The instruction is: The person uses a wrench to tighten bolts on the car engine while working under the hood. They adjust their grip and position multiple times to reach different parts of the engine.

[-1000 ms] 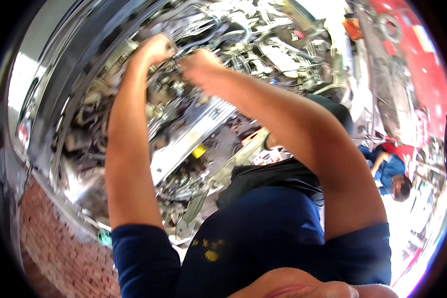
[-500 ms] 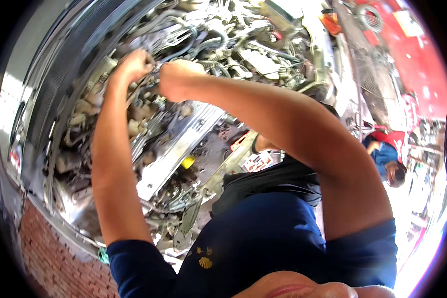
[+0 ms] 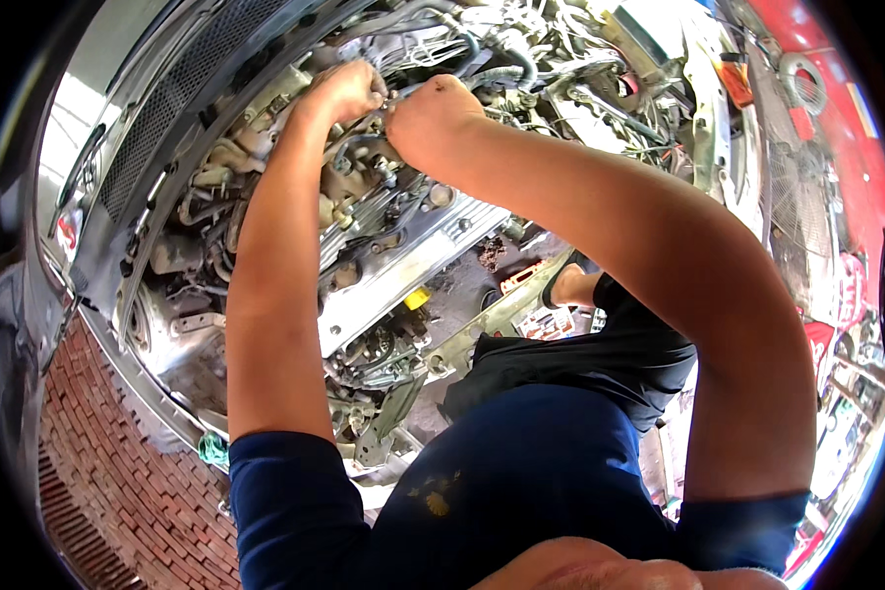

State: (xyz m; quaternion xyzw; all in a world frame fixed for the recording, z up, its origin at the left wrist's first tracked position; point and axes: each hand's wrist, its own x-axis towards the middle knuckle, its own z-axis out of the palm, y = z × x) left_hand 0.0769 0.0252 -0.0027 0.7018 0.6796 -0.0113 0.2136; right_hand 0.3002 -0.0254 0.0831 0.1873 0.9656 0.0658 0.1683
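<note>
Both my arms reach far over an open car engine bay. My left hand [image 3: 347,91] is closed, its thumb and fingers pinched at a small metal piece too small to name. Right beside it, my right hand [image 3: 433,120] is curled into a fist with its back up. Its fingertips are hidden, so what it holds cannot be made out. Below the hands lie hoses, fittings and a long silver metal crossbar [image 3: 403,270]. A curved grey hose [image 3: 516,64] runs beyond the right hand.
A yellow cap [image 3: 417,297] sits beside the crossbar. Further right are an orange part [image 3: 736,81] at the bay's edge and an orange-edged item [image 3: 526,275] low down. Brick paving [image 3: 128,413] shows at lower left, with a grille panel [image 3: 182,98] along the upper left.
The whole view has shifted, so engine bay and arms appear further right and slightly higher. Both hands stay close together at about the same engine spot. The person at right has left view.
</note>
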